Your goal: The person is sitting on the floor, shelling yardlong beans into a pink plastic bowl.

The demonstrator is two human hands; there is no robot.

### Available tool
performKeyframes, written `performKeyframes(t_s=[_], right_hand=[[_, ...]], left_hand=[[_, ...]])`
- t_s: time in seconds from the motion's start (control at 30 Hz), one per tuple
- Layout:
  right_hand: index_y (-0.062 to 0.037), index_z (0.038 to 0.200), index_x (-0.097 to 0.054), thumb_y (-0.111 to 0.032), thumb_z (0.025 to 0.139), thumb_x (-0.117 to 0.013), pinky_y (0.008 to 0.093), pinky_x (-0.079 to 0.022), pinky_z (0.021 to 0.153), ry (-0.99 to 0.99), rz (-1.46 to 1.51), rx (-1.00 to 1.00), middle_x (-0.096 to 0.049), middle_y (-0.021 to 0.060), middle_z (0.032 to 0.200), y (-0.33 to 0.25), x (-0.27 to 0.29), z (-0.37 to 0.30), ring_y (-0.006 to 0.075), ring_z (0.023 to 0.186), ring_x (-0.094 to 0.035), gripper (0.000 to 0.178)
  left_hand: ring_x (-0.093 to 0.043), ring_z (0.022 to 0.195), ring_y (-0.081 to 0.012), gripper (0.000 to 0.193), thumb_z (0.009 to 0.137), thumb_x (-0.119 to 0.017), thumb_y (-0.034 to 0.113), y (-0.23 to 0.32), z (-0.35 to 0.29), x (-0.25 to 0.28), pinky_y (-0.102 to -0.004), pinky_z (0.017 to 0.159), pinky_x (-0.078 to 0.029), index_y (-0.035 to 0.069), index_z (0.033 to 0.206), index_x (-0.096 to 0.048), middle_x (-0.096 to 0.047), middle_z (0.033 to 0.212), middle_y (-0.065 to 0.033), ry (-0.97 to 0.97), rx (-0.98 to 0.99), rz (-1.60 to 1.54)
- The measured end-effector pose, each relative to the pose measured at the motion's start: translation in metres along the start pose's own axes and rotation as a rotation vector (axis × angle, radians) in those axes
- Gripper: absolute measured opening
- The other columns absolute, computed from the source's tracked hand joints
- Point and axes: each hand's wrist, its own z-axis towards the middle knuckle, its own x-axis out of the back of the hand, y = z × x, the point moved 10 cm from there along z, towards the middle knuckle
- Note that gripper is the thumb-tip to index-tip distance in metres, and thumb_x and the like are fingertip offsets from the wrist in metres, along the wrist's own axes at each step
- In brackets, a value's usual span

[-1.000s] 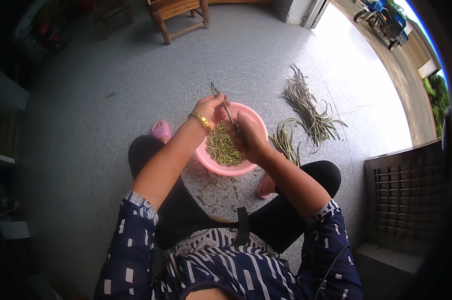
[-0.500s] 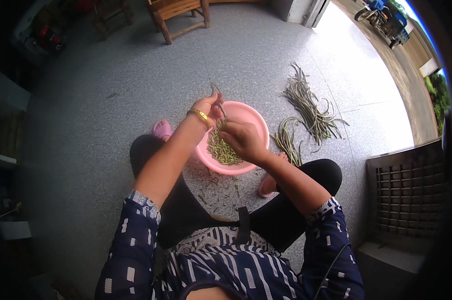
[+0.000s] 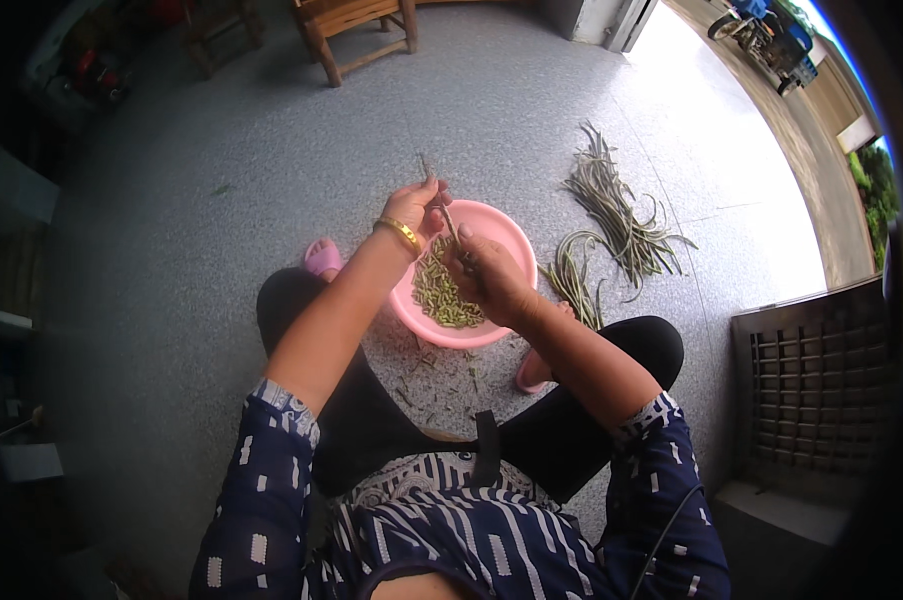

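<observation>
Above the far rim of a pink basin [image 3: 521, 240], my left hand [image 3: 417, 208] is closed on a long bean [image 3: 450, 222], one end of which sticks out past my fingers. My right hand [image 3: 490, 270] is closed around the bean's nearer end, over the basin's right half. Short cut green bean pieces [image 3: 440, 290] lie in the basin below. On the floor to the right rest a large bunch of long beans [image 3: 617, 205] and a smaller greener bunch [image 3: 572, 275]. Part of the basin is hidden under my right hand.
Bean scraps [image 3: 432, 385] litter the floor between my feet in pink slippers [image 3: 323, 257]. A wooden chair [image 3: 357, 35] stands at the far side. A dark lattice panel [image 3: 817, 385] is at the right, and a three-wheeled vehicle [image 3: 772, 45] stands outside.
My right hand has turned, its thumb now pointing up along the bean. A longer stretch of bean shows between my hands. My left hand has barely moved.
</observation>
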Motion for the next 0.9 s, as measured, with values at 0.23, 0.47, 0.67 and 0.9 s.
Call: performKeyframes(t_s=[0.23, 0.47, 0.67, 0.9], right_hand=[[-0.0034, 0.072, -0.053, -0.025, 0.084, -0.047, 0.0224, -0.034, 0.044, -0.068, -0.719, 0.488, -0.044, -0.0017, 0.054, -0.038, -0.018, -0.006, 0.0082, 0.050, -0.043, 0.025], [0.0007, 0.073, -0.054, -0.017, 0.083, -0.046, 0.0277, -0.040, 0.054, -0.087, -1.345, 1.195, -0.049, 0.0024, 0.059, -0.066, -0.071, -0.059, 0.0125, 0.059, -0.049, 0.022], [-0.0050, 0.071, -0.050, -0.022, 0.079, -0.044, 0.0189, -0.028, 0.043, -0.054, -0.581, 0.484, -0.043, 0.0002, 0.057, -0.040, -0.010, -0.015, 0.0078, 0.046, -0.037, 0.020], [-0.0074, 0.071, -0.048, -0.032, 0.082, -0.043, 0.0184, -0.022, 0.036, 0.002, -0.076, 0.081, -0.038, -0.0027, 0.053, -0.017, 0.001, 0.000, 0.0053, 0.039, -0.028, 0.027]], left_hand=[[-0.045, 0.052, -0.0054, 0.015, 0.080, -0.053, 0.021, -0.008, 0.007, 0.008, -0.0150, 0.045, -0.039, 0.006, 0.084, -0.053, -0.052, 0.069, -0.0018, 0.026, 0.064, -0.036], [-0.047, 0.055, -0.0058, 0.012, 0.083, -0.049, 0.020, -0.020, 0.011, 0.019, -0.0187, 0.044, -0.040, 0.008, 0.085, -0.051, -0.050, 0.069, 0.0001, 0.073, 0.166, -0.195], [-0.041, 0.048, -0.0041, 0.013, 0.083, -0.050, 0.022, 0.000, 0.000, 0.006, -0.0160, 0.042, -0.036, 0.010, 0.080, -0.053, -0.052, 0.067, 0.0008, 0.070, 0.086, -0.118], [-0.042, 0.048, -0.0044, 0.014, 0.083, -0.050, 0.022, 0.000, 0.002, -0.006, -0.0147, 0.043, -0.036, 0.008, 0.082, -0.052, -0.052, 0.068, 0.0003, -0.043, -0.019, 0.019]])
